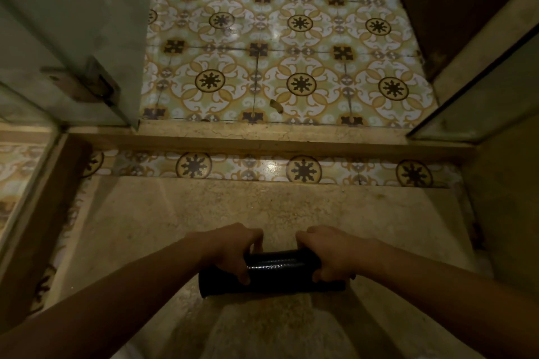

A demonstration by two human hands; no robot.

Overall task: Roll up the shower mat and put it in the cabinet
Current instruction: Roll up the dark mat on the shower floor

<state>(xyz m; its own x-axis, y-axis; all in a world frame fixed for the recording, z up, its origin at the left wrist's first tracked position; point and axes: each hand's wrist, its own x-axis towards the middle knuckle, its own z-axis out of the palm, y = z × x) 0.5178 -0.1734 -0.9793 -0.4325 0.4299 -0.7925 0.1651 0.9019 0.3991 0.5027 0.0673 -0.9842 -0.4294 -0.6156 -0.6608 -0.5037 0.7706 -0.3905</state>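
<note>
The shower mat point(275, 269) is a dark, glossy roll lying crosswise low in the head view, over the beige stone shower floor. My left hand point(233, 248) grips its left part from above, fingers curled over the far side and thumb on the near side. My right hand point(332, 253) grips the right part the same way. Both ends of the roll stick out past my hands. No cabinet is in view.
A raised stone threshold point(262, 137) crosses ahead, with patterned floor tiles point(291, 38) beyond it. A glass shower door with a metal hinge point(84, 84) stands at the left, a glass panel point(481, 102) at the right. A small scrap point(277, 106) lies on the tiles.
</note>
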